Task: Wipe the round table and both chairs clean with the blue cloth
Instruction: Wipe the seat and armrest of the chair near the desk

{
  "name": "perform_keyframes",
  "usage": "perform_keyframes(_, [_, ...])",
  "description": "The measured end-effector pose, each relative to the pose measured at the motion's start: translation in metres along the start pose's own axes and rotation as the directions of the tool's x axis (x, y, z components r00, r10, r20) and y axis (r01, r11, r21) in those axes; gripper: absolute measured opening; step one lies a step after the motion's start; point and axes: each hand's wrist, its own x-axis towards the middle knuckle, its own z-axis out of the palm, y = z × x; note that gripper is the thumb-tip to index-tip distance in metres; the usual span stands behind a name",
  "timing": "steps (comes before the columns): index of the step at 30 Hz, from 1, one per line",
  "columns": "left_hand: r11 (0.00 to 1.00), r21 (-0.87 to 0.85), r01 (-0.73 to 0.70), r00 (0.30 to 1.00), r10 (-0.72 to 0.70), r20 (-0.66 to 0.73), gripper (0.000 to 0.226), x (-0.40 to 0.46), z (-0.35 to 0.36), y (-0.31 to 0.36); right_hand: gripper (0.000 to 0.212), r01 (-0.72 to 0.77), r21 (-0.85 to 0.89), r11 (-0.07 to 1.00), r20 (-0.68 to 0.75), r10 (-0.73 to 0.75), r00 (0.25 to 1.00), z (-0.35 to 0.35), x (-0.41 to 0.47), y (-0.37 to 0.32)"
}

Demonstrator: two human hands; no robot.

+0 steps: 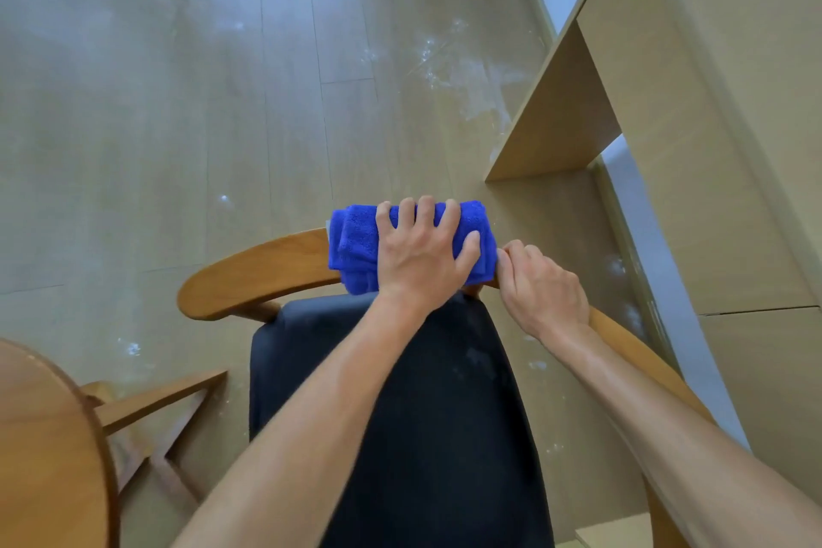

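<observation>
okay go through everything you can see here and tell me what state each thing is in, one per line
blue cloth: folded, draped over the chair's curved backrest
left hand: fingers spread, curled over the cloth, pressing it on the rail
right hand: gripping the backrest beside the cloth
backrest: bare wood left of the cloth
black seat: faint pale smudges
floor: white specks and smears

Pale wood floor meets a light wooden shelf unit.
</observation>
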Motion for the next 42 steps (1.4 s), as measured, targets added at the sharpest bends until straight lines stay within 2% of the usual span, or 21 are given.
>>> perform_keyframes(2, [0.996, 0.022, -0.088, 0.996, 0.089, -0.028, 0.048, -0.011, 0.002, -0.035, 0.047, -0.005, 0.024, 1.0, 0.006, 0.005, 1.0, -0.002, -0.001, -0.001])
perform_keyframes(3, [0.996, 0.049, -0.072, 0.996, 0.074, -0.045, 0.048, -0.02, 0.003, -0.059, 0.048, 0.001, 0.044, 0.999, 0.012, -0.002, 1.0, -0.003, -0.001, -0.002])
perform_keyframes(5, [0.995, 0.083, 0.055, 0.996, -0.048, -0.079, 0.048, -0.04, 0.003, -0.115, 0.047, 0.008, 0.066, 0.998, 0.009, -0.009, 1.0, -0.003, -0.001, -0.003])
perform_keyframes(8, [0.956, 0.061, 0.287, 0.958, -0.285, -0.041, 0.051, -0.067, -0.003, -0.174, 0.047, 0.001, 0.054, 0.999, -0.008, -0.001, 1.0, -0.001, 0.0, -0.003])
perform_keyframes(10, [0.916, 0.076, 0.393, 0.919, -0.389, -0.057, 0.051, -0.07, -0.001, -0.178, 0.048, -0.006, 0.047, 0.999, -0.01, 0.006, 1.0, 0.0, -0.001, -0.004])
perform_keyframes(13, [0.887, 0.07, 0.456, 0.89, -0.452, -0.066, 0.05, -0.059, 0.002, -0.151, 0.049, -0.006, 0.029, 1.0, -0.015, 0.006, 1.0, 0.001, 0.0, -0.004])
perform_keyframes(16, [0.915, 0.078, 0.396, 0.917, -0.39, -0.079, 0.046, -0.034, 0.004, -0.104, 0.047, -0.002, 0.025, 1.0, -0.009, 0.002, 1.0, 0.001, 0.0, -0.004])
perform_keyframes(19, [0.968, 0.05, 0.246, 0.967, -0.242, -0.078, 0.045, -0.008, 0.005, -0.038, 0.043, -0.012, 0.035, 0.999, 0.007, 0.011, 1.0, 0.0, 0.001, -0.003])
perform_keyframes(21, [0.991, 0.014, 0.136, 0.99, -0.136, -0.026, 0.045, -0.002, 0.002, -0.01, 0.042, -0.022, 0.029, 0.999, 0.019, 0.022, 1.0, 0.001, 0.001, -0.001])
perform_keyframes(23, [1.0, -0.003, 0.031, 0.999, -0.031, 0.006, 0.048, -0.006, 0.0, -0.014, 0.042, -0.014, 0.032, 0.999, 0.018, 0.014, 1.0, 0.001, -0.001, 0.001])
perform_keyframes(25, [0.999, 0.013, -0.047, 0.998, 0.048, -0.04, 0.049, -0.017, 0.001, -0.045, 0.043, 0.002, 0.053, 0.999, 0.006, -0.002, 1.0, 0.0, -0.002, 0.002])
perform_keyframes(27, [0.997, 0.071, 0.025, 0.998, -0.02, -0.065, 0.048, -0.037, 0.002, -0.096, 0.044, 0.016, 0.07, 0.997, 0.001, -0.016, 1.0, 0.0, -0.002, 0.0])
perform_keyframes(30, [0.955, 0.093, 0.283, 0.959, -0.284, -0.003, 0.048, -0.07, -0.003, -0.169, 0.045, 0.014, 0.071, 0.997, -0.013, -0.013, 1.0, 0.001, 0.0, -0.001])
perform_keyframes(34, [0.893, 0.074, 0.445, 0.892, -0.449, 0.05, 0.05, -0.074, -0.007, -0.177, 0.045, 0.004, 0.066, 0.998, -0.03, -0.002, 1.0, 0.004, -0.001, 0.0])
perform_keyframes(37, [0.897, 0.058, 0.439, 0.894, -0.442, 0.069, 0.051, -0.063, -0.014, -0.143, 0.049, -0.005, 0.043, 0.999, -0.039, 0.006, 0.999, 0.006, 0.0, -0.001])
perform_keyframes(42, [0.959, -0.036, 0.28, 0.936, -0.264, 0.232, 0.064, -0.054, -0.024, -0.097, 0.045, -0.018, 0.041, 0.999, 0.006, 0.018, 1.0, 0.005, -0.001, -0.001])
